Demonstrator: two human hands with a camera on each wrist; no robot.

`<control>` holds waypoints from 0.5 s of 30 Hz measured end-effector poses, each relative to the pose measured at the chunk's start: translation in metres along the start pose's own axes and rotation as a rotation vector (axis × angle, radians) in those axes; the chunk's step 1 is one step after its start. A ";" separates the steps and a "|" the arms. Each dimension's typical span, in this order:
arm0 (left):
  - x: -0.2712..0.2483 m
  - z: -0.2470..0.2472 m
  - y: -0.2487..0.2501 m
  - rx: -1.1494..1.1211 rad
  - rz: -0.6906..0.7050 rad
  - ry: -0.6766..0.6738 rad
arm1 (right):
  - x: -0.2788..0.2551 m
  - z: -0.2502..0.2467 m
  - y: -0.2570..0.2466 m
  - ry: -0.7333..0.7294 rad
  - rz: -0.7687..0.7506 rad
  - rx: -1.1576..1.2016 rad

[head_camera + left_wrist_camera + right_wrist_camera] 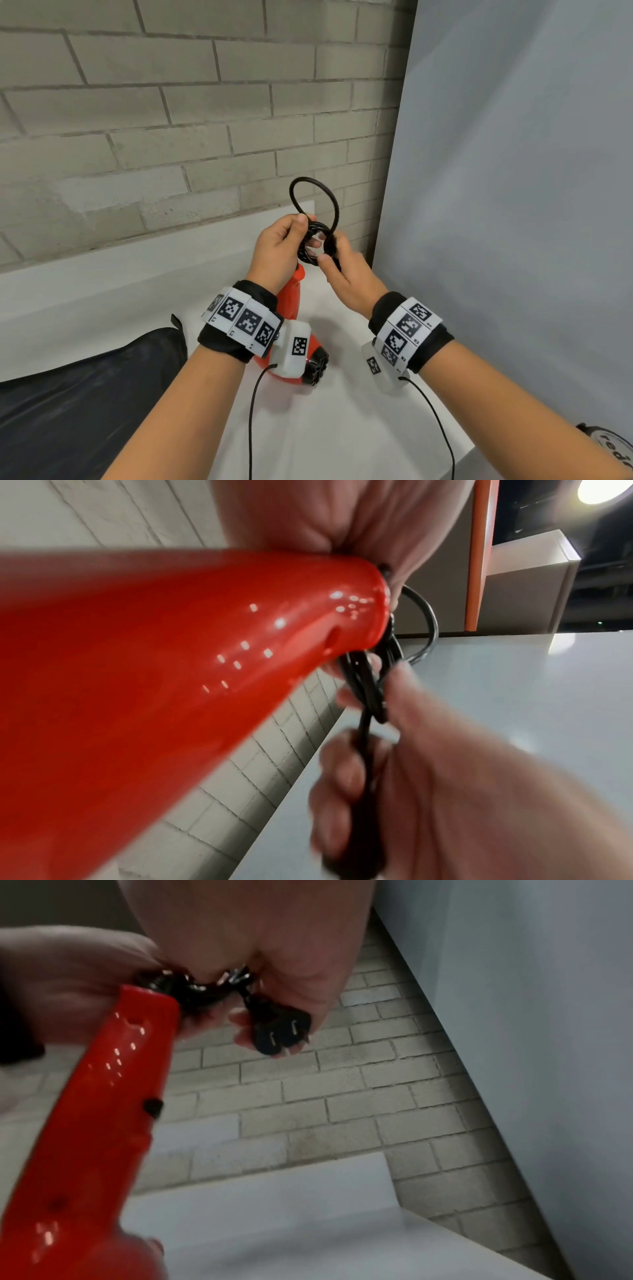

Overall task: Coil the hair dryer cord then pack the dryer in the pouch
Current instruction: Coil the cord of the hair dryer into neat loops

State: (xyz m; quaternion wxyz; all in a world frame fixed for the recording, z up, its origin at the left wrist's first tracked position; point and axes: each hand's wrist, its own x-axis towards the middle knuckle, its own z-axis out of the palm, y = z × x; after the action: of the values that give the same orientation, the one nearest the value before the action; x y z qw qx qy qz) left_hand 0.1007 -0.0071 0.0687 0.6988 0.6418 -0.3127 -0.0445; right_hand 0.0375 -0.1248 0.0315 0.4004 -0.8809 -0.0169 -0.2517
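Left hand [278,247]: raised above the bench [342,428], fingers curled round the bundled black cord [313,245], thumb pressed on top of the turns.
Left fingers [313,244]: closed on the bundle, tips poking through the middle of the coil.
Right hand [349,274]: just beside the left, touching the same bundle from the right side, thumb and forefinger pinching the cord.
Right fingers [246,1031]: lower ones folded round the black plug [279,1033], two flat prongs pointing out toward the wrist camera.
Cord: several tight turns gathered between both hands; one larger loose loop [313,200] standing up above the bundle, in front of the brick wall [154,120].
Hair dryer [291,301]: red, below the left wrist, handle end rising to the bundle, dark barrel end [317,366] low near the bench; whether resting on the bench or hanging, cannot tell.
Handle end, left wrist view: red handle [205,647] reaching right up to the gripped cord [368,685].
Pouch [85,404]: dark, lying on the bench at the left, apart from both hands.
Grey panel [513,188]: upright on the right.
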 end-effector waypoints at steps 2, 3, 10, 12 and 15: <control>0.001 -0.002 0.000 0.008 0.000 -0.026 | -0.009 0.000 0.017 -0.087 0.023 -0.101; 0.001 -0.003 0.001 0.005 0.008 -0.038 | -0.013 0.000 0.028 -0.150 0.071 -0.157; 0.000 -0.004 0.002 0.017 0.044 -0.090 | -0.025 -0.012 0.054 -0.427 0.394 -0.249; -0.001 -0.001 0.003 0.037 0.038 -0.106 | -0.018 -0.013 0.044 -0.387 0.336 -0.102; -0.003 0.001 0.006 0.030 0.030 -0.120 | -0.010 -0.016 0.029 -0.294 0.229 0.161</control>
State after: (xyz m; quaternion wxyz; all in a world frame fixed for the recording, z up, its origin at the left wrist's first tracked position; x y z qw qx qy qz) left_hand 0.0960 -0.0053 0.0736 0.6698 0.6436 -0.3641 -0.0677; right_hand 0.0282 -0.1541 0.0154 0.4889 -0.8694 0.0051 -0.0710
